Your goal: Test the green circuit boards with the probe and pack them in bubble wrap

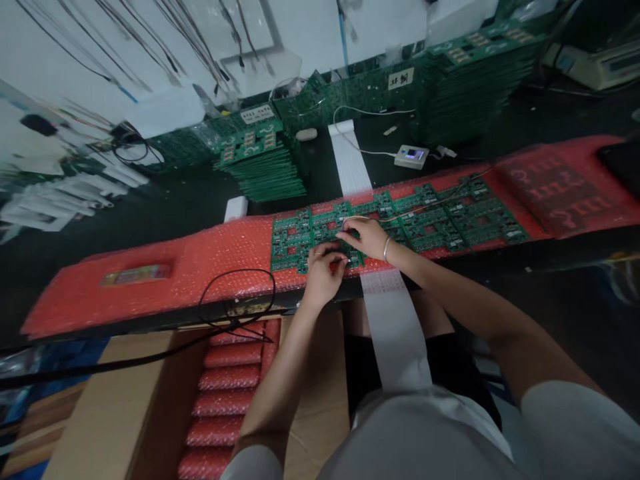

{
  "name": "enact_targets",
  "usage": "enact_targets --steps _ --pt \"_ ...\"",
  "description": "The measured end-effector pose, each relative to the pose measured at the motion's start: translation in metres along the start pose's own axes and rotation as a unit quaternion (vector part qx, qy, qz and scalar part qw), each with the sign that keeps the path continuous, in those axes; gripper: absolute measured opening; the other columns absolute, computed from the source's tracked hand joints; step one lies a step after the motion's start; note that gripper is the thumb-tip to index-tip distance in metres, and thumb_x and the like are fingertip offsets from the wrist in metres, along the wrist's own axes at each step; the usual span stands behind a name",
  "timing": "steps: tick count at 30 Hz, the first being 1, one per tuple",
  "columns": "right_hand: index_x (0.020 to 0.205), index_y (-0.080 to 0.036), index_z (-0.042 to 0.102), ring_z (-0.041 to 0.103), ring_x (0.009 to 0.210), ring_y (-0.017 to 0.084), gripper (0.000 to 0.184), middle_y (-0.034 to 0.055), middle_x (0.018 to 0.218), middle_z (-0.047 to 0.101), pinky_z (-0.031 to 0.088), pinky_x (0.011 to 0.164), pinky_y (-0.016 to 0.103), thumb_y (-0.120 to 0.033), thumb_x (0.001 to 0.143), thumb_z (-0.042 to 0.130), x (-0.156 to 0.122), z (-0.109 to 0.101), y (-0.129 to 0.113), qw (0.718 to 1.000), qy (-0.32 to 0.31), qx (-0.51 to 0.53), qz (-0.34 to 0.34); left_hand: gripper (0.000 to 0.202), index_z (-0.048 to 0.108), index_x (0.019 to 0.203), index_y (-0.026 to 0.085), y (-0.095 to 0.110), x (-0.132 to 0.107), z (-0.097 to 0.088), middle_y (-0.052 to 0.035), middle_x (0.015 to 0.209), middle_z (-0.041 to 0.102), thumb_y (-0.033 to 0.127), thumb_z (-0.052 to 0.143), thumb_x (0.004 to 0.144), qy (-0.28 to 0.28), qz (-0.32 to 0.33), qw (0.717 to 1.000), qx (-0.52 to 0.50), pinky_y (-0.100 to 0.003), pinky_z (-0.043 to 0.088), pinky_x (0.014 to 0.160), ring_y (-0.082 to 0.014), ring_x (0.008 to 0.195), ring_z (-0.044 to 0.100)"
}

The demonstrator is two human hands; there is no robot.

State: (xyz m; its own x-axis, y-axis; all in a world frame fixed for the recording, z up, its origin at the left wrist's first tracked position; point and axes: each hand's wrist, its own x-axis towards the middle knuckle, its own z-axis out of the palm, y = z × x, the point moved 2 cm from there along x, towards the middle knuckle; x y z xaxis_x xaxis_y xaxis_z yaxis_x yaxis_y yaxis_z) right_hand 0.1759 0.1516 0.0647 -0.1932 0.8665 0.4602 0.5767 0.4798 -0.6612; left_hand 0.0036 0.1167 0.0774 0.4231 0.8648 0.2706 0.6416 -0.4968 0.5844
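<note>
Both your left hand [323,275] and right hand [370,239] curl over one row of flat green circuit boards [415,220]; I can't tell if they're gripping.

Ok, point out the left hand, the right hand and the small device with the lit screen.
Left hand [323,275], head view: back of the hand.
Right hand [370,238], head view: back of the hand.
Device [411,157], head view: its top face.
</note>
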Motion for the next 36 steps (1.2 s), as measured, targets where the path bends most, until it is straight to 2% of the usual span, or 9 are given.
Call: enact_targets --steps 9,12,16,19,21,27,36 --pt "0.08 -0.02 0.057 0.059 0.078 0.018 0.025 0.003 0.081 0.063 0.045 0.077 0.03 -0.039 0.096 0.055 -0.001 0.0 0.0 1.0 0.009 -0.001 -0.002 0.004 0.071 0.079 0.022 0.002 0.003 0.004 -0.0061 0.108 0.065 0.018 0.072 0.08 0.015 -0.008 0.999 0.027 -0.046 0.043 0.098 -0.0272 0.109 0.055" --pt "0.079 -0.021 0.057 0.06 0.079 0.018 0.025 0.0032 0.08 0.064 0.046 0.077 0.031 -0.04 0.096 0.056 0.0 0.001 0.0 1.0 0.018 0.001 -0.006 0.007 0.07 0.085 0.021 0.003 0.002 0.003 -0.0063 0.105 0.066 0.017 0.072 0.08 0.03 -0.003 0.999 0.03 -0.045 0.045 0.096 -0.027 0.106 0.057" --pt "0.079 -0.021 0.059 0.062 0.082 0.018 0.024 0.0036 0.083 0.066 0.047 0.08 0.031 -0.039 0.095 0.058 0.0 0.0 0.0 0.999 0.032 0.016 -0.009 0.013 0.068 0.103 0.021 0.005 -0.011 0.002 -0.0083 0.113 0.067 0.021 0.063 0.091 0.061 0.069 0.995 0.043 -0.044 0.047 0.096 -0.0254 0.11 0.059" --pt "0.079 -0.021 0.061 0.064 0.082 0.019 0.022 0.0035 0.084 0.068 0.049 0.081 0.032 -0.038 0.093 0.061 0.002 -0.001 0.0 0.998 0.043 0.034 -0.008 0.02 0.069 0.112 0.023 0.005 -0.025 0.004 -0.0097 0.124 0.066 0.03 0.063 0.093 0.055 0.143 0.984 0.095 -0.046 0.047 0.098 -0.0279 0.119 0.057" --pt "0.078 -0.021 0.063 0.065 0.083 0.019 0.02 0.0039 0.084 0.069 0.05 0.081 0.033 -0.036 0.092 0.063 0.003 -0.003 -0.001 0.998 0.047 0.046 -0.005 0.024 0.069 0.116 0.024 0.002 -0.032 0.008 -0.0101 0.128 0.065 0.03 0.063 0.093 0.046 0.171 0.976 0.129 -0.047 0.048 0.097 -0.0293 0.122 0.056" --pt "0.087 -0.021 0.068 0.067 0.093 0.02 0.009 0.0044 0.094 0.073 0.051 0.088 0.035 -0.024 0.092 0.061 0.01 0.003 -0.01 0.999 0.002 0.044 -0.004 0.024 0.068 0.117 0.023 -0.005 -0.039 0.022 -0.0108 0.129 0.067 0.022 0.058 0.096 0.077 0.181 0.965 0.17 -0.047 0.047 0.096 -0.0295 0.123 0.057" --pt "0.093 -0.02 0.069 0.066 0.099 0.019 0.012 0.0051 0.1 0.074 0.05 0.092 0.033 -0.021 0.095 0.057 0.022 0.024 -0.015 0.997 -0.057 0.013 -0.045 0.024 0.069 0.116 0.021 -0.001 -0.041 0.026 -0.0105 0.126 0.069 0.021 0.057 0.096 0.108 0.193 0.955 0.196 -0.046 0.047 0.098 -0.0291 0.12 0.06"
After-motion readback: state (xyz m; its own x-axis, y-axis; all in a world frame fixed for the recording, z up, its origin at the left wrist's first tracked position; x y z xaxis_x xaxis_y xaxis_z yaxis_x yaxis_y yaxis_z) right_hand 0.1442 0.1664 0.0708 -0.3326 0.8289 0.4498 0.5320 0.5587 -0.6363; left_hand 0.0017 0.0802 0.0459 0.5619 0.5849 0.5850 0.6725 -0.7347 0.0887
